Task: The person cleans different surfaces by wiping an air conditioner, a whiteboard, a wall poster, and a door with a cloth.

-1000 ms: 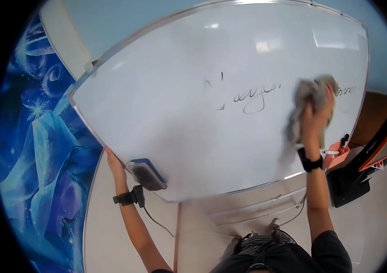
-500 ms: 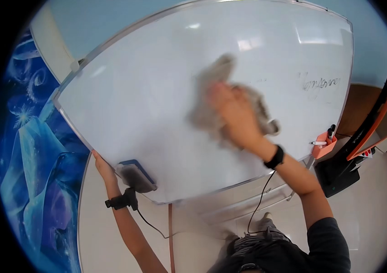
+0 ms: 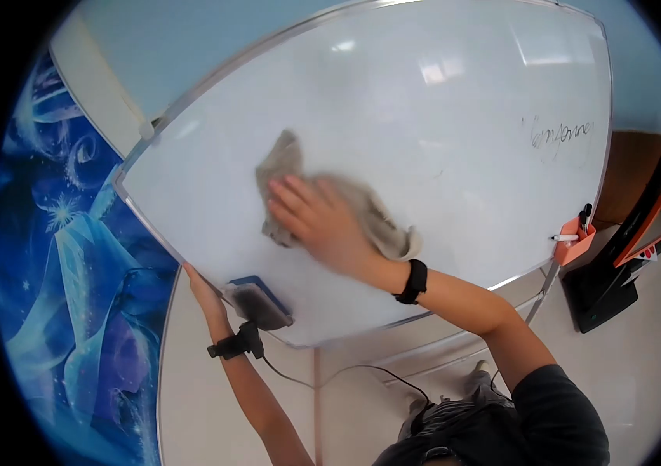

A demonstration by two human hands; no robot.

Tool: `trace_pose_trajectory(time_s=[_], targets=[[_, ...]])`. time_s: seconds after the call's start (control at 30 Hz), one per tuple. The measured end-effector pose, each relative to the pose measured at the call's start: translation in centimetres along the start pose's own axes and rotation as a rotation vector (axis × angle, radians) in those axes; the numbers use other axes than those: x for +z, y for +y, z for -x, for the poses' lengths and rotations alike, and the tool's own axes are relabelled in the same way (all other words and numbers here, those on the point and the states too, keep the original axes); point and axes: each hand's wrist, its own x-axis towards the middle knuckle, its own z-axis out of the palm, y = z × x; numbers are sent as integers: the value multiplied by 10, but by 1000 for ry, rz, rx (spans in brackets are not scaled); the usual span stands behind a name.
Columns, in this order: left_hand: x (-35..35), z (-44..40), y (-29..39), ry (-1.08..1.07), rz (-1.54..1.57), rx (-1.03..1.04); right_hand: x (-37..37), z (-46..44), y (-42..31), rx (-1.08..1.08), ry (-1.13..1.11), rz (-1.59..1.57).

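A grey-beige cloth (image 3: 280, 159) lies against the large whiteboard (image 3: 470, 202), left of its middle. My right hand (image 3: 319, 225) presses it to the surface with fingers laid over it, and a loose end trails to the right. At the board's lower left edge, my left hand (image 3: 205, 295) grips the frame; some of its fingers are hidden there. Beside that hand, a blue-backed board eraser (image 3: 260, 303) sits on the lower left part of the board. Black handwriting (image 3: 562, 133) shows near the right edge, with faint marks left of it.
A coral pen holder (image 3: 575, 247) with several markers hangs at the lower right corner. Past it stands a black and orange screen (image 3: 657, 186). A blue mural (image 3: 74, 272) covers the left side. A cable (image 3: 377, 368) runs from my left wrist toward my body.
My right hand has swept the cloth left and slightly down across the whiteboard. My left hand stays on the frame, while the whole view has shifted a little.
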Motion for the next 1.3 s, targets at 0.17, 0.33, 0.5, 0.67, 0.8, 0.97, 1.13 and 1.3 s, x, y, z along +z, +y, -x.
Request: trace_pose_trajectory(time_s=[0.17, 0.33, 0.5, 0.67, 0.8, 0.97, 1.13, 1.3], targets=[[4, 4, 0, 64, -77, 31, -28, -7, 33, -66, -62, -4], [-5, -6, -14, 58, -97, 106, -104, 7, 89, -1, -71, 58], [-3, -13, -20, 60, -34, 111, -140, 48, 130, 152, -1, 218], [-15, -24, -31, 35, -111, 140, -105, 15, 92, 90, -52, -51], [-29, -28, -37, -5, -157, 116, -37, -6, 35, -109, -89, -90], [-57, -15, -32, -68, -747, 231, 22, 85, 13, -244, -168, -311], [62, 110, 59, 48, -951, 720, -18, 119, 63, -190, -257, -284], [193, 198, 19, -543, -710, 925, -96, 107, 113, -81, -135, -179]])
